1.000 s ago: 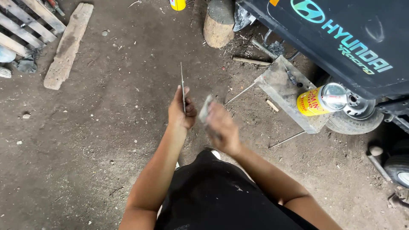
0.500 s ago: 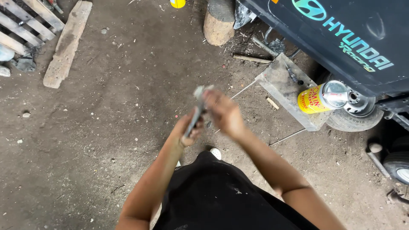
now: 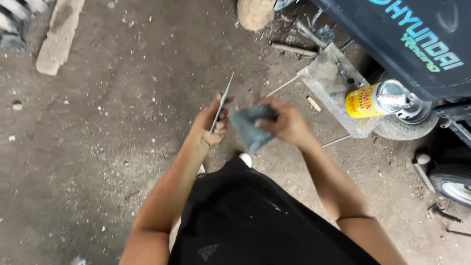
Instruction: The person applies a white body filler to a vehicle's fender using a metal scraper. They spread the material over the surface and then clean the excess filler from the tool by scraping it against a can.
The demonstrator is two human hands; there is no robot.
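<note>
While both hands work above the dirt floor (image 3: 98, 147):
Left hand (image 3: 208, 125): closed around thin metal blade (image 3: 222, 103), upright.
Right hand (image 3: 284, 122): gripping grey cloth (image 3: 250, 128) just beside blade.
Progress: wiping seems unfinished.

A yellow spray can (image 3: 375, 99) is seen lying on a metal tray (image 3: 329, 81) beside a small wheel (image 3: 405, 126); a wooden plank (image 3: 60, 35) is laid on the dirt floor (image 3: 98, 147).

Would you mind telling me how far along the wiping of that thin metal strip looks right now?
Done: the left hand already grips the thin metal strip, pointing it up and away, and the right hand has the grey cloth bunched ready. In hand: the cloth sits just beside the strip, apparently not touching it. Left: how clean the strip is cannot be told. The yellow spray can lies aside on the metal tray.
</note>
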